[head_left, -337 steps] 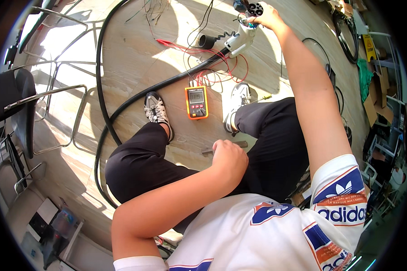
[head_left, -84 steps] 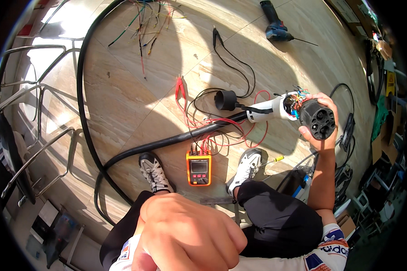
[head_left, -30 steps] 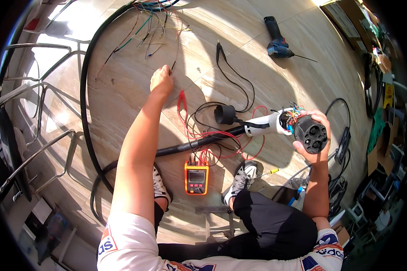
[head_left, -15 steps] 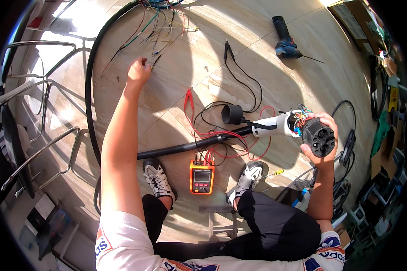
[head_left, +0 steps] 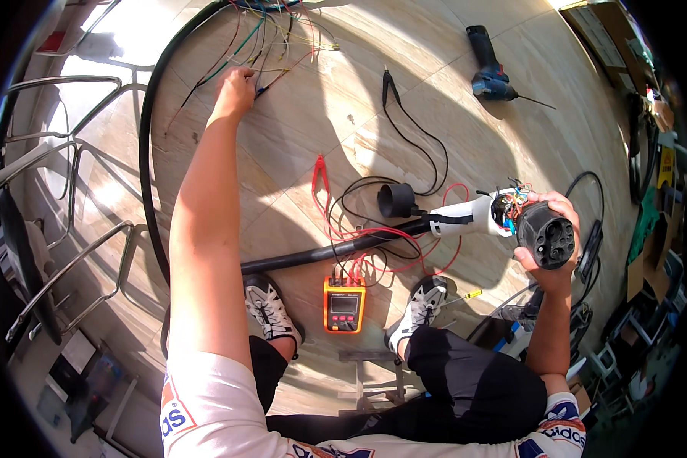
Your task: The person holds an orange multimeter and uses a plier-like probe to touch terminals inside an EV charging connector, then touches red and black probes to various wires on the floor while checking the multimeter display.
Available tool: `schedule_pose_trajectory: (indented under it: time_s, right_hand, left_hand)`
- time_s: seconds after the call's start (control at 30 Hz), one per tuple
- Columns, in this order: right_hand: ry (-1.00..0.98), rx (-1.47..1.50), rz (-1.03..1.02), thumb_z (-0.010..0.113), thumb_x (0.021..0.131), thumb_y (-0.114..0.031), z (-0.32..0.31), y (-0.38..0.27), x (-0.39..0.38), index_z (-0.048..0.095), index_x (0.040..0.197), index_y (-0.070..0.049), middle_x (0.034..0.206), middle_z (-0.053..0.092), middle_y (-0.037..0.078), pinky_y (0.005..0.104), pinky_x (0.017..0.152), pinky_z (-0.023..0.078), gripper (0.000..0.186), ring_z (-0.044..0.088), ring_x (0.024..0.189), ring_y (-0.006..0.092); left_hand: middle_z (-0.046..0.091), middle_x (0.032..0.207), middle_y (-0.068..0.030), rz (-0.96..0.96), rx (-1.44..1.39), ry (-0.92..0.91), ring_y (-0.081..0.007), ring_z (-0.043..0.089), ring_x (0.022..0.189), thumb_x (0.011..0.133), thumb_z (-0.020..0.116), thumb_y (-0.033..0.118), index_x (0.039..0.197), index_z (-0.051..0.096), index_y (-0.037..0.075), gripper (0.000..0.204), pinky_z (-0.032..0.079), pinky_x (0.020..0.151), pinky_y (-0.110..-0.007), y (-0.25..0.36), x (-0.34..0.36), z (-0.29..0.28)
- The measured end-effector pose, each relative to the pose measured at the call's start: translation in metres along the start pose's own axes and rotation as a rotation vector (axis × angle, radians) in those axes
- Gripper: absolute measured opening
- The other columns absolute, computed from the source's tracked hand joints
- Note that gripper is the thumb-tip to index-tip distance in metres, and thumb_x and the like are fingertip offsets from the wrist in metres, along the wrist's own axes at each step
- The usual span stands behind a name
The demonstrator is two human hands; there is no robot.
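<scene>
My right hand (head_left: 557, 256) grips a black round charging plug head (head_left: 546, 238) with several sockets in its face. Coloured wires (head_left: 516, 200) run from behind it into a white tubular handle (head_left: 466, 216), joined to a thick black cable (head_left: 305, 258). At the far left, my left hand (head_left: 237, 90) is closed on a thin wire among the loose coloured wires (head_left: 263, 42) of a cable end; its fingertips are partly hidden. Between my feet stands an orange handheld meter (head_left: 344, 305) with red and black leads. A red clip (head_left: 320, 172) and a black clip (head_left: 388, 84) lie on the floor.
A blue-black cordless drill (head_left: 490, 72) lies at the far right. Beside the handle is a black ring-shaped cap (head_left: 396, 200). A yellow-handled screwdriver (head_left: 473, 294) lies near my right shoe. Metal chair frames (head_left: 76, 141) stand on the left; boxes (head_left: 603, 46) line the right.
My left hand has moved farther away, up among the loose wires. The right hand still holds the plug head, slightly farther right and lower in view.
</scene>
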State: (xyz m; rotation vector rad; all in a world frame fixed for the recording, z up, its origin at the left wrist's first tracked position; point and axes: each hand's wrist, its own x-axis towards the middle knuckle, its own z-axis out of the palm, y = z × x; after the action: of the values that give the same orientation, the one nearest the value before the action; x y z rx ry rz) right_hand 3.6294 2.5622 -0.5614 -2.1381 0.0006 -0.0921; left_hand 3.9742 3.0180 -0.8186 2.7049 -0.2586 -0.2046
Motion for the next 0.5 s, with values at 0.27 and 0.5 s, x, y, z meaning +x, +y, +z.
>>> schedule_pose_trajectory:
  time_s: [0.27, 0.5]
  right_hand:
    - [0.003, 0.034, 0.003, 0.088, 0.063, -0.016, 0.003, 0.001, 0.008, 0.048, 0.130, -0.005, 0.124, 0.054, 0.017, 0.0426, 0.102, 0.045, 0.078, 0.056, 0.117, 0.0294]
    - [0.012, 0.022, 0.019, 0.088, 0.063, -0.017, 0.002, 0.002, 0.006, 0.048, 0.129, -0.005, 0.124, 0.056, 0.017, 0.0425, 0.102, 0.045, 0.078, 0.056, 0.117, 0.0289]
  left_hand:
    - [0.072, 0.104, -0.0085, -0.224, -0.540, 0.025, -0.0178, 0.067, 0.098, 0.085, 0.071, 0.010, 0.118, 0.066, 0.003, 0.034, 0.051, 0.088, -0.031, -0.009, -0.012, -0.021]
    - [0.073, 0.099, -0.0049, -0.334, -0.543, -0.149, -0.0138, 0.067, 0.092, 0.082, 0.073, 0.008, 0.111, 0.071, 0.005, 0.029, 0.051, 0.086, -0.028, -0.016, -0.017, -0.018]
